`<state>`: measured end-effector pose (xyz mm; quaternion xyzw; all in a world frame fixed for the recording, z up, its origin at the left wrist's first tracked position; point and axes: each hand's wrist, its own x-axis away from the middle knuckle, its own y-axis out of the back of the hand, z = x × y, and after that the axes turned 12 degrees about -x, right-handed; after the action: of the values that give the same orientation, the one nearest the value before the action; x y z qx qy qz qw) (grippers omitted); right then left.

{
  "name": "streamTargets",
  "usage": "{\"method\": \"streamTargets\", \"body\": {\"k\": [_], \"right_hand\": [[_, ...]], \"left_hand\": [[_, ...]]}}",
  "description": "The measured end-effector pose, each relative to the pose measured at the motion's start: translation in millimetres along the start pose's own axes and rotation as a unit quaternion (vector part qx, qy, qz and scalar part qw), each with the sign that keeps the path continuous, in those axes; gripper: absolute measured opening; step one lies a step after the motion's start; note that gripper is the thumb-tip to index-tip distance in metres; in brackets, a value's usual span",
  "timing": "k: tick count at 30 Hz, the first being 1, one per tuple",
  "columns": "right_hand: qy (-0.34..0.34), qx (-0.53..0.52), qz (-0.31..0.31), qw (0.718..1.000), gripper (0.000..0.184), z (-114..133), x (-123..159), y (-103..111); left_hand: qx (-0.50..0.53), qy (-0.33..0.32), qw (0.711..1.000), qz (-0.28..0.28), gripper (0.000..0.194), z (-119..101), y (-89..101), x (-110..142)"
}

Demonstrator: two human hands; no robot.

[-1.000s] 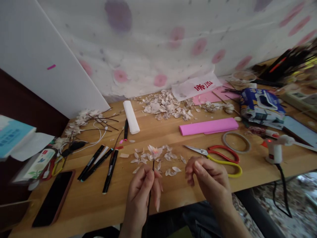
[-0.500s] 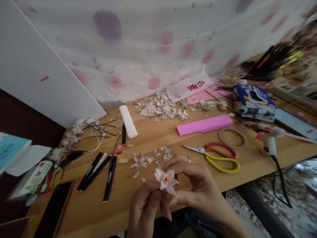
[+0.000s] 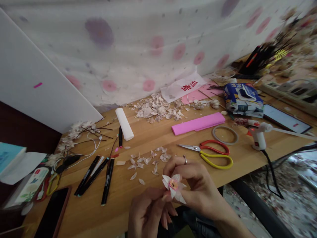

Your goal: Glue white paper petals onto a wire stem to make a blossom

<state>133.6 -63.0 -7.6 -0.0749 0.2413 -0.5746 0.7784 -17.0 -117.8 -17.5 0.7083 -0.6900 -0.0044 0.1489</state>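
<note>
We have the white handmade flower [image 3: 173, 185] between our two grips, just above the near edge of the worktop [image 3: 116, 198], a little right of centre. Its pink centre [image 3: 173, 184] faces up towards us, with the pointed petals spreading around it. The stem, if there is one, is hidden behind the fingers, so we cannot read a long axis from it; the flower's face tilts up and slightly to the near side.

The right grip [image 3: 195, 185], with a ring [image 3: 185, 160] on one finger, is closed around the flower's far and right side and is the nearer of the two. The left grip [image 3: 146, 211] comes in from the near left, its fingertips closed against the flower's left edge. Which grip bears the weight we cannot tell.

Loose petals [image 3: 148, 162] lie scattered just beyond the hands, on the far left. To the right, the red-and-yellow-handled scissors [image 3: 213, 155] rest with their blades pointing left, towards those petals. Farther off are a folded pink paper strip [image 3: 198, 123], a heap of petal scraps [image 3: 156, 109] and a hot glue gun [image 3: 257, 137]. Black markers [image 3: 107, 181] lie to the left.
</note>
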Motion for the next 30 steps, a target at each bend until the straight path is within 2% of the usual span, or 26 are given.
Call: {"method": "streamTargets", "body": {"k": [9,17,21,25,30], "right_hand": [[-0.026,-0.02,-0.005,0.999,0.034,-8,0,2],[-0.021,-0.04,-0.034,0.998,0.029,-13,-1,2],[-0.067,-0.067,-0.058,0.994,0.031,-23,3,1],[-0.115,0.002,-0.076,0.99,0.024,-26,4,4],[-0.014,0.051,-0.171,0.984,0.022,-8,5,14]], "left_hand": [[0.043,0.027,0.998,-0.028,0.045,-2,-5.7,3],[0.057,0.011,0.998,0.004,0.044,1,-8.7,1],[0.081,0.01,0.997,-0.012,0.041,3,-7.7,-2],[0.148,0.037,0.988,-0.036,0.043,11,-2.3,-10],[0.209,0.068,0.974,-0.06,0.046,20,3.0,-22]]}}
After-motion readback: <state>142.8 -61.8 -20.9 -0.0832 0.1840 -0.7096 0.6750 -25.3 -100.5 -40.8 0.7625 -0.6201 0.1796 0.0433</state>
